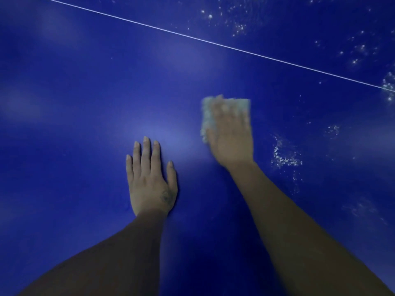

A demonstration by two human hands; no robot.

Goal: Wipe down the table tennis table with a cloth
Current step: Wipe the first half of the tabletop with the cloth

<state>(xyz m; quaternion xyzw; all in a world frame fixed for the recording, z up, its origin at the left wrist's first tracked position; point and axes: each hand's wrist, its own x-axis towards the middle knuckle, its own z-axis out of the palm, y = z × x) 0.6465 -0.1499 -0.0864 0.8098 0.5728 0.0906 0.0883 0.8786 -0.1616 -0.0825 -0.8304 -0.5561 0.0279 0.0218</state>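
Observation:
The blue table tennis table (85, 92) fills the whole view. A thin white line (213, 42) runs across it from upper left to right. My right hand (232, 139) presses flat on a pale greenish cloth (206, 113), which shows beyond my fingers and to their left; the hand and cloth are blurred. My left hand (150, 180) lies flat on the table with its fingers spread, holding nothing, to the left of the cloth and nearer to me.
White specks and droplets (285, 158) lie on the table just right of my right hand. More specks (237, 24) are scattered past the white line at the upper right and along the right edge (389, 86).

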